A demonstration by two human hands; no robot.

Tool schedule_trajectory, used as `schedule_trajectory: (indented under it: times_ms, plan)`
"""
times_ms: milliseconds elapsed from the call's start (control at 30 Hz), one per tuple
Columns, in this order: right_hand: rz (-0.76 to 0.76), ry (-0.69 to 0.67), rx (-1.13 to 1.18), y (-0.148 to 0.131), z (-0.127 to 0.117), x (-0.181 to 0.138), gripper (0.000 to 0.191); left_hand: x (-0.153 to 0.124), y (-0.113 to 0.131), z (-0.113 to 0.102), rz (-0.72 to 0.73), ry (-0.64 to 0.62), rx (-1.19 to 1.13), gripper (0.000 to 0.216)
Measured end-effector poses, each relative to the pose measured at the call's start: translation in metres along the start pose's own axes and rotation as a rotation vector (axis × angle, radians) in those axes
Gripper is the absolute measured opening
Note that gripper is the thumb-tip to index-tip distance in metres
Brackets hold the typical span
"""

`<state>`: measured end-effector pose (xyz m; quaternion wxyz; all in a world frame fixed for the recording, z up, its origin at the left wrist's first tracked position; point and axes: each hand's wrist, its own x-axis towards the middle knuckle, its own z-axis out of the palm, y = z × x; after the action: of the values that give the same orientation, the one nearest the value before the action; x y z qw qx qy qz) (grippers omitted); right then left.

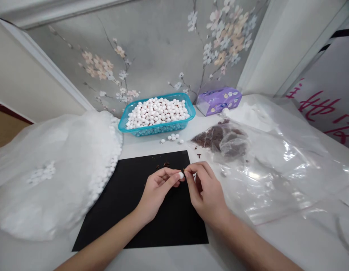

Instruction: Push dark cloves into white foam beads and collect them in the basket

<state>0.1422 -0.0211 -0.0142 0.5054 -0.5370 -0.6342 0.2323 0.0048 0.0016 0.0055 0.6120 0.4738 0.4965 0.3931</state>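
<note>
Between thumb and fingers of my left hand (159, 188) is a small white ball (181, 175), perhaps foam. My right hand (207, 192) is closed in a pinch just right of the ball, on a tiny brown piece (184, 170) that is mostly hidden by the fingertips. Both hands are over a black mat (169, 222). A few dark brown bits (166, 164) lie on the mat behind my left hand. Beyond my right hand, a small T-shaped brown piece (199, 156) rests on the white table.
Behind the mat stands a blue basket (160, 130) of white balls, with several loose balls (173, 137) before it. A big bag of white balls (58, 173) is at left. Right are a clear bag of brown pieces (225, 139) and a purple tissue pack (219, 101).
</note>
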Motion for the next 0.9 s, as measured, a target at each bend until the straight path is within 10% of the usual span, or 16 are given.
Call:
schedule_trajectory:
  times_ms: [900]
  plan:
    - [-0.083, -0.093, 0.019, 0.0029, 0.0004, -0.0012, 0.011, 0.0008, -0.0004, -0.0033, -0.033, 0.010, -0.061, 0.013]
